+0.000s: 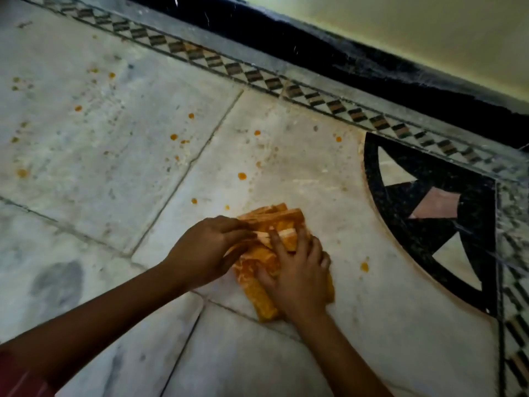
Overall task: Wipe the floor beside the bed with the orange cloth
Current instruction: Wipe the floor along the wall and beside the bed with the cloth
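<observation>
Red sleeve (pixel 14 379) at bottom corner; left hand (pixel 206 247) pinches a fold of the bunched orange cloth (pixel 259 296) on the marble floor (pixel 114 138); right hand (pixel 299 272) presses it flat-fingered amid orange spots (pixel 242 176)

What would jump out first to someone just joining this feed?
The left hand holds and the right hand presses a bunched orange cloth on the pale stone floor, lower centre. Orange spots dot the slabs beyond it, and a black fan-shaped inlay fills the corner at right.
</observation>
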Demonstrator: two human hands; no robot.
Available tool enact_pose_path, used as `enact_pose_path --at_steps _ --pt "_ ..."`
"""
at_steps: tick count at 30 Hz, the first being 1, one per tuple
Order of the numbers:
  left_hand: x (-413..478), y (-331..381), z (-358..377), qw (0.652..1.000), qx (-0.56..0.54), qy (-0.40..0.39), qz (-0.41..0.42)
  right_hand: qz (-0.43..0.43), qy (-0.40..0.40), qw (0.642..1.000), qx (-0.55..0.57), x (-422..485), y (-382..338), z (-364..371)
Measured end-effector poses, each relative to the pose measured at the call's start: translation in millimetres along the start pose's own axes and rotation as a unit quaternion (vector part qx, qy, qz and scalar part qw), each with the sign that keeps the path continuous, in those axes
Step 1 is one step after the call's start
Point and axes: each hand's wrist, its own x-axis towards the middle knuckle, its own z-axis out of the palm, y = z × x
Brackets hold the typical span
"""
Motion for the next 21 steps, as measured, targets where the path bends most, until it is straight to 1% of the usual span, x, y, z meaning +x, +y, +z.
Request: enact_pose_path --at_steps 1,3,5,6,7,8,9,11,12,13,14,15,16,17,18,19,20,21 --pt "-2.9 2.5 4.3 0.999 -0.019 0.023 -0.026 -0.013 0.008 1.000 0.016 -11.8 -3.5 8.9" --pt "-11.0 6.4 17.7 0.994 -0.041 0.071 -0.071 -0.108 0.051 0.993 0.017 -47.6 16.9 18.8" --pt "-16.1 9.4 30.2 0.989 -0.054 0.094 -0.096 -0.199 0.069 0.978 -0.015 -78.5 65.4 15.4" --pt "-18.1 9.8 35.6 0.989 -0.053 0.097 -0.097 -0.209 0.090 0.974 -0.027 -82.9 94.0 11.2" --pt "-18.8 10.4 39.6 0.989 -0.054 0.092 -0.098 -0.185 0.121 0.974 -0.037 -75.7 118.2 4.5" --pt "-18.4 10.3 44.2 0.990 -0.051 0.090 -0.097 -0.133 0.148 0.979 -0.042 -58.6 135.2 -1.7" --pt "-16.6 10.7 47.0 0.990 -0.047 0.086 -0.097 -0.063 0.171 0.983 -0.038 -35.0 138.5 -10.0" --pt "-13.6 11.7 54.7 0.990 -0.050 0.087 -0.102 0.091 0.193 0.977 0.013 17.1 114.0 -13.3" --pt "-11.7 13.1 57.1 0.987 -0.059 0.093 -0.116 0.141 0.178 0.973 0.048 33.5 87.0 -11.0" --pt "-8.3 14.6 58.1 0.984 -0.069 0.102 -0.132 0.159 0.162 0.971 0.075 37.1 60.4 -3.6" --pt "-5.6 15.0 58.9 0.979 -0.079 0.111 -0.150 0.136 0.163 0.974 0.083 27.9 37.9 6.4" --pt "-1.1 14.9 58.7 0.976 -0.088 0.117 -0.163 0.070 0.157 0.982 0.083 7.5 26.3 17.9" --pt "1.1 13.5 58.3 0.973 -0.093 0.120 -0.173 -0.013 0.137 0.988 0.073 -21.3 25.3 26.6" --pt "3.0 11.5 57.8 0.973 -0.091 0.121 -0.174 -0.084 0.110 0.988 0.062 -49.8 38.7 33.3" --pt "5.8 9.6 58.8 0.974 -0.087 0.120 -0.169 -0.125 0.093 0.987 0.049 -71.0 62.2 32.6" --pt "6.5 8.1 59.4 0.976 -0.080 0.120 -0.164 -0.151 0.095 0.983 0.038 -81.9 89.1 28.0" --pt "8.0 8.0 60.9 0.976 -0.076 0.121 -0.162 -0.145 0.111 0.983 0.027 -82.3 116.7 20.5" --pt "8.3 8.4 61.4 0.976 -0.073 0.123 -0.163 -0.117 0.133 0.984 0.019 -73.9 138.3 14.6"
